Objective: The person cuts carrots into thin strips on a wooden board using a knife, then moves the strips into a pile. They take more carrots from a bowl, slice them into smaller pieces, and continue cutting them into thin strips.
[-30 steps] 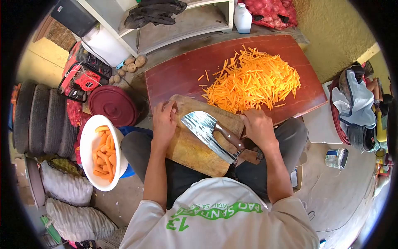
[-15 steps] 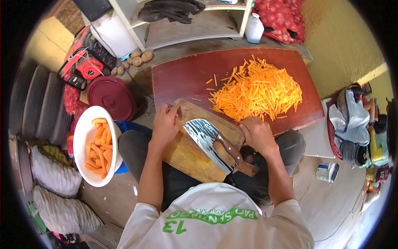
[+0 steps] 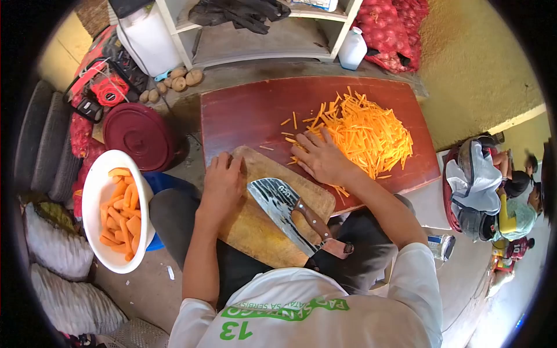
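Observation:
A wooden cutting board [image 3: 255,223] rests over the lap and against the red table's near edge. On it lies a wide-bladed knife [image 3: 284,211], its handle pointing toward the lower right. My left hand [image 3: 225,180] lies on the board's left corner, fingers spread, holding nothing. My right hand [image 3: 322,155] is flat with fingers apart, at the left edge of a big pile of orange strips [image 3: 371,136] on the red table [image 3: 261,104]. A few loose strips lie around its fingertips and below the palm.
On the left stand a white basin [image 3: 93,214] of peeled orange pieces and a dark red lidded bucket [image 3: 139,136]. Potatoes [image 3: 180,82] and a white shelf [image 3: 261,58] are behind. Several people [image 3: 516,191] show at the far right, beside a bag [image 3: 473,174].
My right hand has left the board's right corner and moved up and left to the pile's edge. The knife stays on the board. The whole view has shifted slightly.

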